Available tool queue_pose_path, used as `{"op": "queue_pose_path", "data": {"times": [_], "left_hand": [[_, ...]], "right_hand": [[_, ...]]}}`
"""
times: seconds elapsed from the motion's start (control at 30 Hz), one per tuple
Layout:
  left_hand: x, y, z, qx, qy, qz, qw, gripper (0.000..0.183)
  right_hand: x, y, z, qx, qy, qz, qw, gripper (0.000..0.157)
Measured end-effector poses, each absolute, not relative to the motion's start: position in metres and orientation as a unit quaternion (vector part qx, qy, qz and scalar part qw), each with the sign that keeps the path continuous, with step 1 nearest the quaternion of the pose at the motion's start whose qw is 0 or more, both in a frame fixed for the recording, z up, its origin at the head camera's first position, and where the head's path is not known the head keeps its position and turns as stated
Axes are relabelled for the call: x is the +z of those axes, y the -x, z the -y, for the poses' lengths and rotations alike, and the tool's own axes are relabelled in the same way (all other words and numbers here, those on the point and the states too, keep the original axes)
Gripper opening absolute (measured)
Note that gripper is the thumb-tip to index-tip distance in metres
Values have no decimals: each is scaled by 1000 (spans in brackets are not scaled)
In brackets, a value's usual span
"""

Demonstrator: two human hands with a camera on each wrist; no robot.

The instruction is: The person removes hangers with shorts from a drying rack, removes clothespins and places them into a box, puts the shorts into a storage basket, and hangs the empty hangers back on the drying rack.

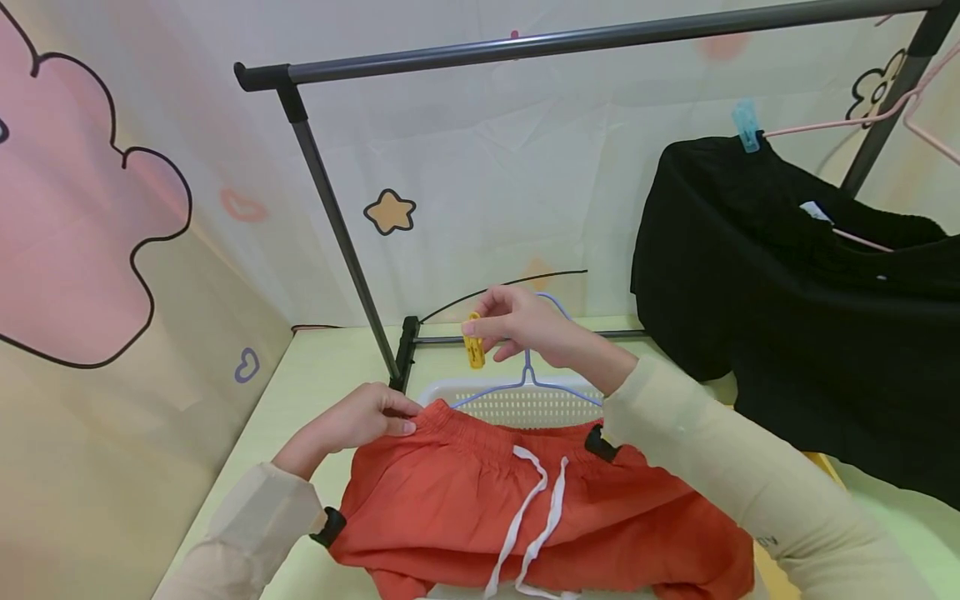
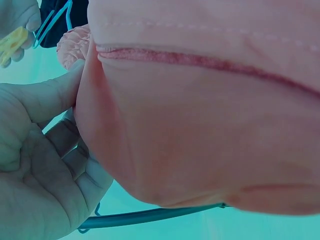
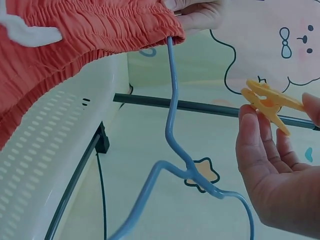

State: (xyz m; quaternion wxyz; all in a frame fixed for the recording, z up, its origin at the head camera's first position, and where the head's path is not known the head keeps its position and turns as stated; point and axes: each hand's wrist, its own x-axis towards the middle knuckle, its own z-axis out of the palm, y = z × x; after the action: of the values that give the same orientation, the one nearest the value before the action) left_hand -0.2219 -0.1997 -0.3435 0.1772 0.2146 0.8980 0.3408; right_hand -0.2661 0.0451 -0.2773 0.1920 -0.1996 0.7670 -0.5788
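Observation:
Orange-red shorts (image 1: 465, 492) with an elastic waistband and white drawstrings hang in front of a blue hanger (image 1: 528, 371). My left hand (image 1: 363, 421) pinches the waistband's left corner between thumb and fingers; in the right wrist view the hanger's arm runs into that corner. Above the shorts my right hand (image 1: 525, 321) holds a yellow clothespin (image 1: 474, 343), apart from the fabric. The right wrist view shows the clothespin (image 3: 270, 104) between thumb and fingertips. How the hanger's far arm sits in the waistband is hidden by my right forearm.
Behind the shorts stands a white perforated basket (image 1: 495, 396). A dark metal rack (image 1: 480, 54) spans the back. Black trousers (image 1: 757, 283) hang at the right from a pink hanger (image 1: 825, 127), held by a light-blue clothespin (image 1: 746, 125). Something yellow (image 1: 827, 468) shows beneath them.

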Motion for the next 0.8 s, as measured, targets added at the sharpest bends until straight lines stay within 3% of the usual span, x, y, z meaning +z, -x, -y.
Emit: {"op": "queue_pose_path", "data": {"times": [0.8], "left_hand": [[-348,221,203,343,-216,-898,173,21]], "right_hand": [[-273,254,-106,-532,223,-796,183,21]]}}
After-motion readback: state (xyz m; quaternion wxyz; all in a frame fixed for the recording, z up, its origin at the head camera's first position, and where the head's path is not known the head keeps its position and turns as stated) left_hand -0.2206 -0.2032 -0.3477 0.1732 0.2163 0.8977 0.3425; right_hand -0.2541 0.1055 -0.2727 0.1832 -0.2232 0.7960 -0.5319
